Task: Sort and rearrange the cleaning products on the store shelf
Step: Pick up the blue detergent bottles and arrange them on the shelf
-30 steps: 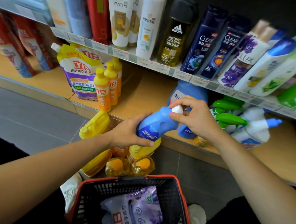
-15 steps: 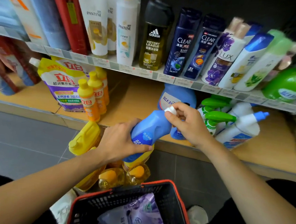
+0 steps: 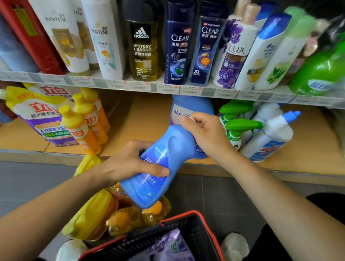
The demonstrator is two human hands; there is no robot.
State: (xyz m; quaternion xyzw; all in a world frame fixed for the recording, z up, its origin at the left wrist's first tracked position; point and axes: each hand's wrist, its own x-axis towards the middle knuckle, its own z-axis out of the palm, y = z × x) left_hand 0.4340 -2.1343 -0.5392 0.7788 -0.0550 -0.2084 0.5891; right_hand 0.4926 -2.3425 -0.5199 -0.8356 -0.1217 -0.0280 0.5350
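Item 1, nearest, below both hands: black basket with a red rim (image 3: 192, 213), holding a purple pouch (image 3: 170, 251). One of my pale shoes (image 3: 235, 249) stands at each side of it.

Item 2, under my left hand: yellow jugs (image 3: 89, 214) and clear bottles with orange caps (image 3: 121, 218), all on the grey tiled floor (image 3: 23, 181).

Item 3, in hand: blue bottle (image 3: 166, 156), tilted, base towards me, over the shelf's front edge. My left hand (image 3: 129, 164) wraps its waist. My right hand (image 3: 206, 132) pinches its white cap (image 3: 192, 119).

Item 4, just beyond the hands: wooden lower shelf (image 3: 148, 118), with its front lip running straight across under my wrists.
- Behind my right hand: a second blue bottle (image 3: 191, 109), upright.
- Right of my right hand: green-trigger sprayers (image 3: 240, 124), then a white bottle with a blue nozzle (image 3: 272, 136), leaning.
- Left of my left hand: orange bottles with yellow caps (image 3: 83, 129), and a refill pouch (image 3: 41, 112) behind them.
- Bare board shows between the orange bottles and the second blue bottle.

Item 5, farthest, above the hands: upper shelf, its edge a price-label strip (image 3: 170, 88) overhanging the lower shelf. Shampoos and washes stand in a packed row on it, among them an adidas bottle (image 3: 143, 37) and a green bottle (image 3: 320, 68) far right.
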